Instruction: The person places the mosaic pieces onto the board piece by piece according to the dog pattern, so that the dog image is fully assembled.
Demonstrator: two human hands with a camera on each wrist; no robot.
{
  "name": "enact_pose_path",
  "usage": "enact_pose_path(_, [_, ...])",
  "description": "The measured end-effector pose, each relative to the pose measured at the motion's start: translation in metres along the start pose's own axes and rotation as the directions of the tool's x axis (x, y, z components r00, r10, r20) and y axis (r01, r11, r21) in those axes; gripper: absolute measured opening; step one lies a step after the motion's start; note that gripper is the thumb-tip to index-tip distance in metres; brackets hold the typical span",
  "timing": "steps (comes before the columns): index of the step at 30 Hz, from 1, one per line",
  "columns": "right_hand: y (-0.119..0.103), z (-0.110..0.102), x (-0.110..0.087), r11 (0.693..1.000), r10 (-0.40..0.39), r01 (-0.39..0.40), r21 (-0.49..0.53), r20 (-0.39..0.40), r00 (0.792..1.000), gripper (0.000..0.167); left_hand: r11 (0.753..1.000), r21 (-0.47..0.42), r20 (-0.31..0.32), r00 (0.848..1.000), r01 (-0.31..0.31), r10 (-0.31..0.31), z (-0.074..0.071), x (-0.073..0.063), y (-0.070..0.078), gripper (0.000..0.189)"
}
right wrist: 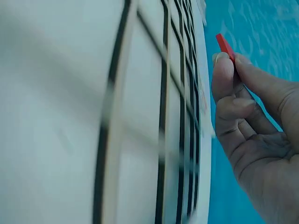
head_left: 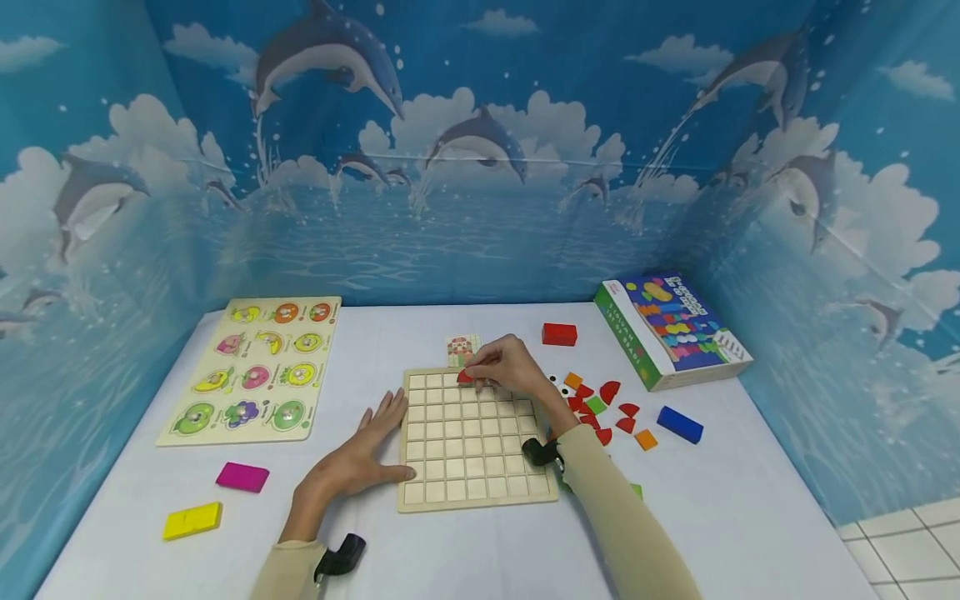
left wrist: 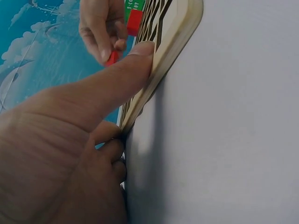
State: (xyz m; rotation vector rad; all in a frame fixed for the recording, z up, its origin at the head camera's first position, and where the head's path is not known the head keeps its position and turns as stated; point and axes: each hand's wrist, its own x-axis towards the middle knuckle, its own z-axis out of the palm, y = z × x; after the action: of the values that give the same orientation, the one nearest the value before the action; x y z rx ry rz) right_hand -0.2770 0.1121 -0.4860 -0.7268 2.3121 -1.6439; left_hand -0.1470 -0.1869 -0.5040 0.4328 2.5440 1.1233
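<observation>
A wooden grid board (head_left: 480, 507) with square recesses lies on the white table. My right hand (head_left: 504, 367) is over the board's far edge, pinching a red quarter-circle piece (head_left: 465, 377) between thumb and fingertip; in the right wrist view that red piece (right wrist: 225, 46) is held clear of the grid. My left hand (head_left: 362, 454) lies spread at the board's left side, its thumb (left wrist: 117, 77) touching the board's edge in the left wrist view. Just beyond the board, a small pattern card (head_left: 461, 348) is partly behind the right hand.
Loose red, orange and green pieces (head_left: 588, 408) are scattered right of the board, partly behind the right forearm. A fruit puzzle board (head_left: 247, 354) is at left, a bead game box (head_left: 673, 332) at far right. Red (head_left: 559, 334), blue (head_left: 680, 424), magenta (head_left: 242, 477) and yellow blocks (head_left: 192, 521) lie around.
</observation>
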Motion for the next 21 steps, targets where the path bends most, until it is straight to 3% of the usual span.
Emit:
enact_pose_path(9, [-0.008, 0.036, 0.026, 0.991, -0.024, 0.027, -0.128, 0.025, 0.999, 0.008, 1.0, -0.012, -0.004, 1.0, -0.02, 0.02, -0.001, -0.001, 0.0, 0.117])
enact_pose_path(16, [-0.012, 0.047, 0.035, 0.951, 0.005, 0.003, -0.31, 0.025, 1.0, 0.004, 1.0, -0.015, 0.007, 1.0, -0.008, 0.008, 0.0, -0.001, -0.001, 0.118])
enact_pose_path(21, [-0.015, 0.05, 0.037, 0.944, 0.005, 0.003, -0.331, 0.023, 1.0, 0.004, 1.0, -0.017, 0.008, 1.0, -0.017, 0.018, -0.001, -0.001, -0.002, 0.118])
